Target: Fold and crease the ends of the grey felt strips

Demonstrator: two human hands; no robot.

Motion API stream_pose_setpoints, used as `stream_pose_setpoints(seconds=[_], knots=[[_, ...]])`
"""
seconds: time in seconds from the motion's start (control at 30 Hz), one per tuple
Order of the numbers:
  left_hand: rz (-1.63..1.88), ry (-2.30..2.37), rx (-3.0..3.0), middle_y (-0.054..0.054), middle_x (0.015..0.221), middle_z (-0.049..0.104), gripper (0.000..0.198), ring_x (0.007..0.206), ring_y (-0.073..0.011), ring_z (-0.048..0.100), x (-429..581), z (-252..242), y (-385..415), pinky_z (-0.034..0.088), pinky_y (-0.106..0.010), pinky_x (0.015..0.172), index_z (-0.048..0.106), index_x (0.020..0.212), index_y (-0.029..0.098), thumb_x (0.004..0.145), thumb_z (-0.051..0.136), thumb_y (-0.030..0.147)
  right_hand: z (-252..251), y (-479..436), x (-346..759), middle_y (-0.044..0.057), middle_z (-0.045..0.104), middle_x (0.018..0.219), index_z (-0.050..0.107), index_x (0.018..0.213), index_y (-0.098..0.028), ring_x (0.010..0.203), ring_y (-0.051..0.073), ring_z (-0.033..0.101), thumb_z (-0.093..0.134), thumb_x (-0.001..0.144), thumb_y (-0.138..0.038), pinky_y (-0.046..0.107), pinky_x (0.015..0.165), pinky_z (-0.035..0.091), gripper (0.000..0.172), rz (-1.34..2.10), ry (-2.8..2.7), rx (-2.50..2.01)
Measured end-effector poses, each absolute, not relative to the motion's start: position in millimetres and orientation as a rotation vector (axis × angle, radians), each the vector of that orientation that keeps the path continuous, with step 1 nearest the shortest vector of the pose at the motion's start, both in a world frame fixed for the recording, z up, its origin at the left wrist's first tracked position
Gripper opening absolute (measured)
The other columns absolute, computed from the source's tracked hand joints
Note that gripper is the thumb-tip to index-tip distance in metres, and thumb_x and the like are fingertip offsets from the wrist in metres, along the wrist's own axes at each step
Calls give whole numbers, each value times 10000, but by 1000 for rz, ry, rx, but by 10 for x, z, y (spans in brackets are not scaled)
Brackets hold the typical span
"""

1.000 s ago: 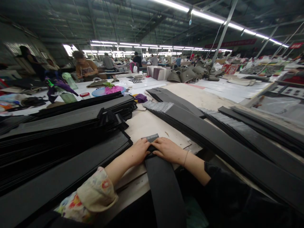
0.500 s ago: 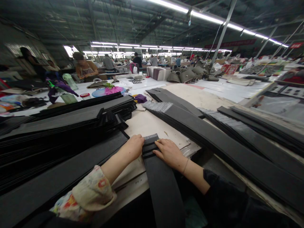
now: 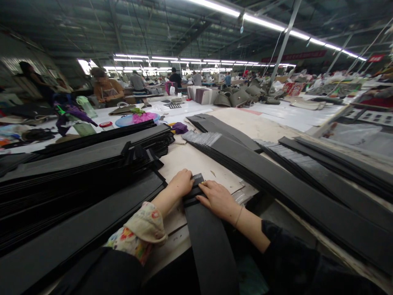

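Note:
Before me a long dark grey strip (image 3: 207, 241) runs from the table towards my body, its far end bearing several black bands and a shiny grey patch. My left hand (image 3: 181, 183) is curled at the left edge of that end, its fingertips over the bands and partly hidden. On the opposite edge, my right hand (image 3: 218, 199) holds the strip with bent fingers, the thumb lying lower across it. Left of my hands lies another flat dark strip (image 3: 107, 221). A fanned stack of similar strips (image 3: 245, 159) begins just beyond my right hand.
Thick piles of dark strips (image 3: 76, 151) fill the left side. More strips (image 3: 307, 164) lie at the right. Farther back are a blue basin (image 3: 123, 121) with a pink bag, a green bottle (image 3: 86, 107) and grey bags (image 3: 241, 96). A co-worker (image 3: 107, 88) is at the far left.
My left hand has shifted slightly right and up, further over the banded end of the strip, and its forearm has moved in closer. My right hand stays nearly in place.

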State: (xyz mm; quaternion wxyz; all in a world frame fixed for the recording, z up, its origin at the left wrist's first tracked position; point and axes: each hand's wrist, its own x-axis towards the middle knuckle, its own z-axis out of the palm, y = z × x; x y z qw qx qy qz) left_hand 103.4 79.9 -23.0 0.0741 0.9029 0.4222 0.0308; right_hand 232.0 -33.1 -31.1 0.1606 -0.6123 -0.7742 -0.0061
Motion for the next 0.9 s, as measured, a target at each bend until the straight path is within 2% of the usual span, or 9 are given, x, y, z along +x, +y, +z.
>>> stream_pose_setpoints(seconds=[0.13, 0.3, 0.6, 0.9], knots=[[58, 1277, 2625, -82, 1009, 613, 279, 934, -193, 566, 1033, -164, 909, 434, -255, 804, 578, 975, 144, 735, 532, 280, -296, -332, 2312, 101, 558, 1010, 539, 1082, -137, 975, 199, 501, 439, 856, -381, 316, 851, 410, 347, -6, -2225, -1752], [-30, 1214, 2542, -36, 998, 651, 340, 883, -163, 598, 1104, -136, 997, 452, -208, 745, 600, 1000, 170, 661, 581, 189, -296, -328, 2315, 106, 554, 1030, 535, 1088, -144, 984, 197, 498, 437, 856, -388, 318, 852, 408, 351, 10, -2219, -1760], [62, 1115, 2640, -85, 1052, 589, 395, 968, -184, 550, 1230, -186, 922, 414, -235, 836, 585, 1056, 136, 672, 508, 88, -320, -317, 2315, 100, 556, 1010, 539, 1062, -141, 965, 203, 503, 442, 853, -381, 324, 852, 408, 333, -8, -2200, -1760], [72, 1031, 2779, -83, 1008, 564, 337, 948, -180, 538, 1171, -175, 801, 409, -256, 846, 579, 1054, 148, 744, 453, 100, -319, -324, 2308, 103, 549, 1040, 523, 1106, -139, 979, 204, 498, 441, 855, -365, 325, 858, 407, 348, 10, -2198, -1766]])
